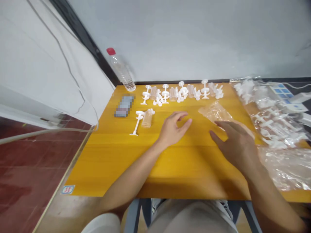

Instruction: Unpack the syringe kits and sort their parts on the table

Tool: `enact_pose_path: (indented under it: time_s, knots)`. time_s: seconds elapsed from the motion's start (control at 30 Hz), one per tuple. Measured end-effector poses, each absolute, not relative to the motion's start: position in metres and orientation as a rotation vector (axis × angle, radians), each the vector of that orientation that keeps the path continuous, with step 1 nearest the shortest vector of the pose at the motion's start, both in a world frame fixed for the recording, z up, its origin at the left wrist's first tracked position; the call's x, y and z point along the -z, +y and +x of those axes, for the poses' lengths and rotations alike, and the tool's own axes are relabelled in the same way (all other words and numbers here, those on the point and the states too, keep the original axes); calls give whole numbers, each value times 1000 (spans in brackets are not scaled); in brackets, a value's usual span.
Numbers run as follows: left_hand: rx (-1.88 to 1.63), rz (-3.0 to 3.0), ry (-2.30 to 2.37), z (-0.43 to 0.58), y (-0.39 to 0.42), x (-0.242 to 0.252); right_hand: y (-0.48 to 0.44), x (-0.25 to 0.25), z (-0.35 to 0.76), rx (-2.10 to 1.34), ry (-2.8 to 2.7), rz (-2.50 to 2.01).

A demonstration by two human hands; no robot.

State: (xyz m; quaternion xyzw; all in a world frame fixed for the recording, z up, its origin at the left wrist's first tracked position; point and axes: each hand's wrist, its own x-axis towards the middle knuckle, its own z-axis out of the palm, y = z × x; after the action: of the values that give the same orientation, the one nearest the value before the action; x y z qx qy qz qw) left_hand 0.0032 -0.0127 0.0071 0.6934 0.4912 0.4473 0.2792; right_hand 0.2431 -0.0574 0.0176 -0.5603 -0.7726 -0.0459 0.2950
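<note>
My left hand (173, 128) hovers over the middle of the table, thumb and fingers apart, holding nothing. To its left lie a white plunger-like rod (137, 123) with round ends and a clear plastic cylinder (147, 118). My right hand (234, 142), slightly blurred, is raised with thumb and fingers spread and nothing in its grasp. Just beyond it, partly covered by its fingers, is a crumpled clear plastic bag (216, 111). Along the back stand several groups of white rods (165, 94), clear cylinders (173, 94) and small white plastic parts (181, 94).
A water bottle (122, 72) with a red cap stands at the back left, near a blurred-out phone (124, 106). Plastic bags of white parts (277, 126) cover the right side. A number label (67, 189) marks the wooden table's (102, 161) front left corner.
</note>
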Motion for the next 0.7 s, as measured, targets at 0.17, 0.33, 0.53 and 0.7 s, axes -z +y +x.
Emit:
enact_pose_path:
  time_s: [0.17, 0.33, 0.53, 0.7]
  knots:
    - [-1045, 1866, 1250, 77, 48, -18, -66, 24, 315, 304, -2072, -1765]
    - [-821, 1837, 1491, 74, 71, 1, -58, 44, 311, 128, -2110, -1687]
    - [-705, 1664, 1625, 10, 31, 33, -58, 45, 292, -55, -1962, -1397]
    - [-812, 1742, 1871, -13, -16, 23, -63, 42, 276, -137, -1797, -1426]
